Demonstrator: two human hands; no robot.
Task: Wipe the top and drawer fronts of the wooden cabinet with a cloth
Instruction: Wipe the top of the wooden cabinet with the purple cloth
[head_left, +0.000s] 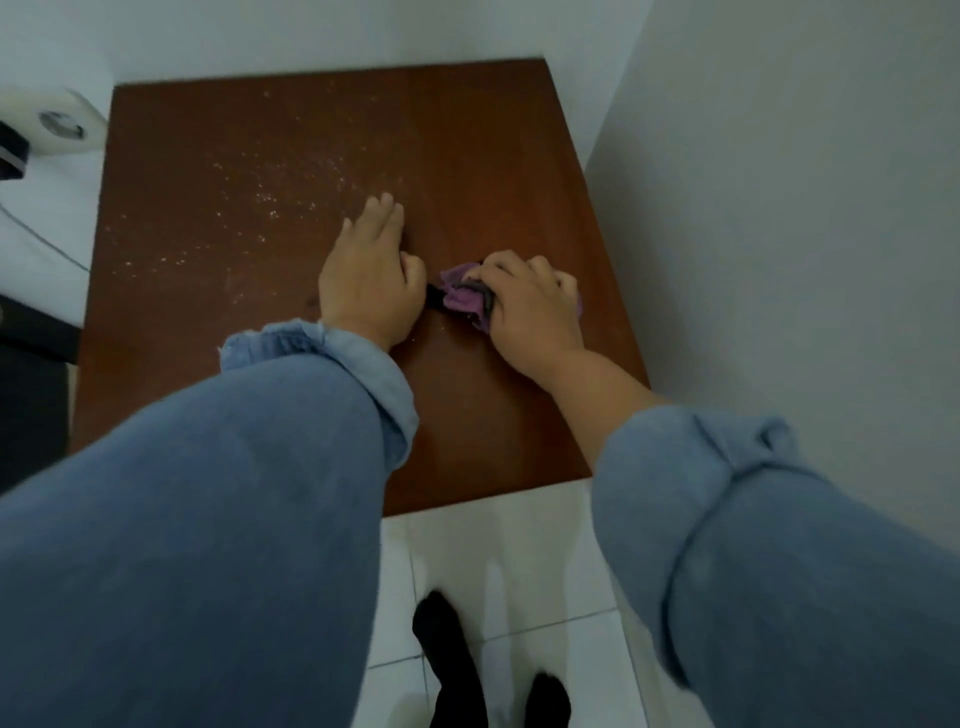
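- Head view: pale walls close in a corner where the reddish-brown wooden cabinet top (291, 171) sits, with white floor tiles (498, 551) below its near edge.
- On the cabinet top I see pale dust specks (270, 200) scattered over the left and far part of the wood.
- I see the right hand (530, 306) with fingers curled tight around a crumpled purple cloth with dark patches (462, 296), pressing it on the wood near the middle, toward the right.
- I see the left hand (369, 275) lying palm down just beside the cloth, fingers together and stretched flat; whether its thumb touches the cloth I cannot tell.
- Both forearms wear rolled blue denim sleeves (727, 519).
- A white object with a round dark opening (62, 124) stands left of the cabinet.
- Dark-socked feet (452, 665) stand on the tiles.
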